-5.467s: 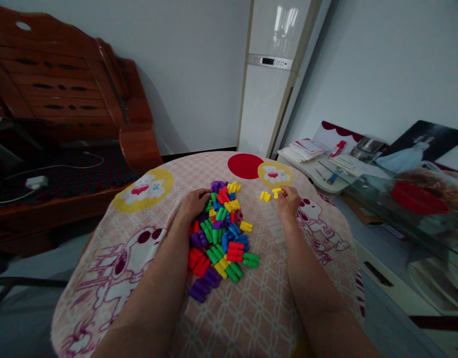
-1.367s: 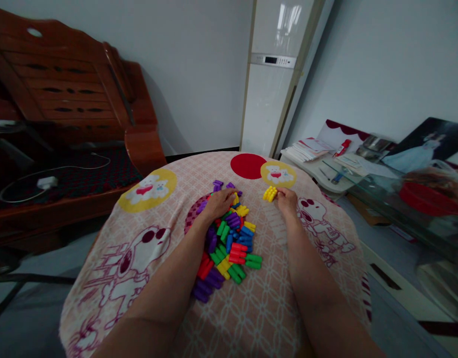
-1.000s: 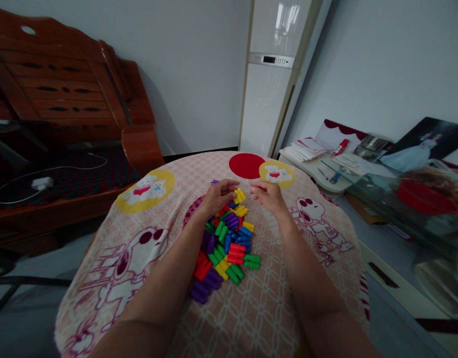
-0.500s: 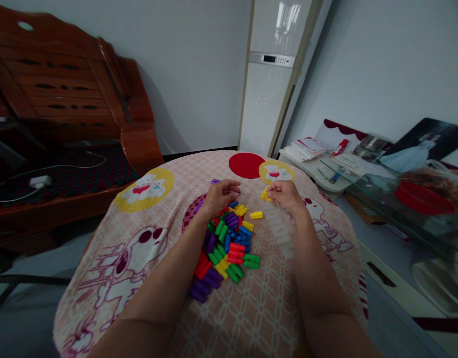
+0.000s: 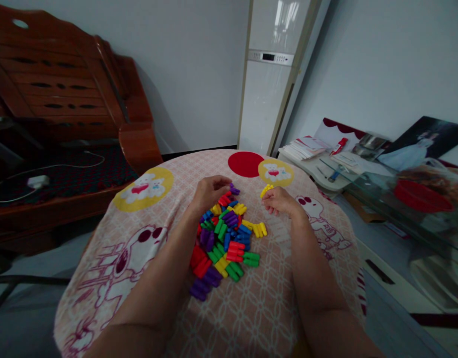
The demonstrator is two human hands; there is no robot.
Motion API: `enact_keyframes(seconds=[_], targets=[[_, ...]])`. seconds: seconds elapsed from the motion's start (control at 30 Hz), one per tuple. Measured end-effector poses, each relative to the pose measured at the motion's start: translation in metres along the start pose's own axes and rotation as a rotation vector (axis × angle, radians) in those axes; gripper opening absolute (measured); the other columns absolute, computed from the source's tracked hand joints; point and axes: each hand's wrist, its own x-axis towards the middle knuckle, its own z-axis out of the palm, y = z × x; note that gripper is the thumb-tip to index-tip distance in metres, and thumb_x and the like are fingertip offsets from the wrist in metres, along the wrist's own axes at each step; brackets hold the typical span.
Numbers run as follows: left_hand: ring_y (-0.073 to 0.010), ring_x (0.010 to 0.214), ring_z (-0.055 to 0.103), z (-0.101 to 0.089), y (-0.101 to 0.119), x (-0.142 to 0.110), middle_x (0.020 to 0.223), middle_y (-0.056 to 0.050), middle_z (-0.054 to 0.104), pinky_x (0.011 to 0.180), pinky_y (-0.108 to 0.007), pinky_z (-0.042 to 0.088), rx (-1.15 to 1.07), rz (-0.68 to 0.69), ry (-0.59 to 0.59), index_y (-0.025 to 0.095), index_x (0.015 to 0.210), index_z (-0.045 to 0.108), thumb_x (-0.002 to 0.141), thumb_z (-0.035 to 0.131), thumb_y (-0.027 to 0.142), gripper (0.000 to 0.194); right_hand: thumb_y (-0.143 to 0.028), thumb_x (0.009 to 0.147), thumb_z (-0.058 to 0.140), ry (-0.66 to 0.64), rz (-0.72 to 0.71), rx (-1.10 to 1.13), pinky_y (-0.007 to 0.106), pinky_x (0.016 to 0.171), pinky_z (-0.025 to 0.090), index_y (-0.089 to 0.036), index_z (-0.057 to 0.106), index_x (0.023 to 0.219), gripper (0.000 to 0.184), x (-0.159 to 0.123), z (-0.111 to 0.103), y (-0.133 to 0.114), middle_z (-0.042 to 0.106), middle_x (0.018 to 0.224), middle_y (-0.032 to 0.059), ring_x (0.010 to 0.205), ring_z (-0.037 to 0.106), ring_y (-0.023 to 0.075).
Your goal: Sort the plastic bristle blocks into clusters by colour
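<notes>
A heap of plastic building blocks [image 5: 231,233] in red, yellow, green, blue and purple lies on the patterned tablecloth. Over its far left edge, my left hand [image 5: 211,193] has bent fingers with a gap between them and the thumb. A small purple block [image 5: 234,189] shows just past its fingertips; contact is unclear. To the right of the heap, my right hand [image 5: 279,200] has its fingers curled, with a knobbly yellow block [image 5: 267,190] at the fingertips. Another yellow block [image 5: 259,229] rests at the heap's right side.
The round table's cloth [image 5: 229,318] has cartoon dogs and bears. A wooden bench [image 5: 65,84] stands at the left, and a tall white cabinet-like unit [image 5: 264,99] behind. On the right, a glass-topped stand [image 5: 393,199] carries papers [image 5: 307,147] and a red bowl [image 5: 422,196].
My left hand has shifted a little left, uncovering more blocks. My right hand has turned and dropped slightly. A yellow block beside the heap now lies nearer to me.
</notes>
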Motion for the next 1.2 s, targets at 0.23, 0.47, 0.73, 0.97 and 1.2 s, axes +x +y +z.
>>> enact_keyframes(seconds=[0.23, 0.47, 0.73, 0.97, 1.2], targets=[[-0.0229, 0.097, 0.068, 0.082, 0.039, -0.034, 0.108, -0.010, 0.074, 0.088, -0.032, 0.051, 0.408, 0.313, -0.577, 0.019, 0.106, 0.074, 0.078, 0.060, 0.013, 0.032, -0.018, 0.077, 0.063, 0.108, -0.030, 0.031, 0.016, 0.035, 0.042, -0.014, 0.064, 0.067, 0.011, 0.000, -0.005, 0.004, 0.064, 0.054, -0.0001, 0.040, 0.058, 0.0108], [-0.0193, 0.079, 0.067, 0.087, 0.025, -0.031, 0.086, -0.007, 0.074, 0.072, -0.027, 0.049, 0.452, 0.208, -0.507, 0.016, 0.091, 0.074, 0.077, 0.063, 0.016, 0.018, -0.017, 0.080, 0.065, 0.096, -0.013, 0.077, 0.015, 0.037, 0.043, -0.014, 0.066, 0.073, 0.008, 0.001, -0.005, 0.002, 0.065, 0.055, 0.0001, 0.042, 0.059, 0.0096], [-0.0141, 0.065, 0.066, 0.056, 0.017, -0.014, 0.079, -0.005, 0.073, 0.060, -0.023, 0.051, 0.104, -0.046, -0.091, 0.013, 0.092, 0.069, 0.080, 0.060, 0.020, 0.017, -0.030, 0.085, 0.067, -0.107, -0.096, 0.202, 0.017, 0.041, 0.049, -0.014, 0.066, 0.073, 0.021, -0.001, 0.011, -0.022, 0.069, 0.060, 0.0030, 0.048, 0.063, 0.0112], [-0.0159, 0.077, 0.070, 0.052, 0.029, -0.015, 0.095, -0.008, 0.075, 0.069, -0.025, 0.055, 0.152, -0.002, -0.029, 0.013, 0.100, 0.071, 0.077, 0.063, 0.015, 0.024, -0.023, 0.076, 0.067, 0.048, -0.127, 0.225, 0.018, 0.036, 0.046, -0.015, 0.064, 0.067, 0.012, -0.005, 0.010, -0.025, 0.066, 0.053, 0.0017, 0.041, 0.059, 0.0115], [-0.0131, 0.062, 0.065, 0.024, 0.129, -0.045, 0.065, -0.004, 0.070, 0.059, -0.022, 0.052, -0.102, 0.302, 0.076, 0.015, 0.078, 0.071, 0.092, 0.059, 0.036, 0.028, -0.023, 0.071, 0.061, 0.732, 0.091, 0.229, 0.022, 0.034, 0.044, -0.015, 0.065, 0.067, 0.010, 0.003, -0.037, 0.015, 0.060, 0.046, 0.0007, 0.039, 0.057, 0.0152]])
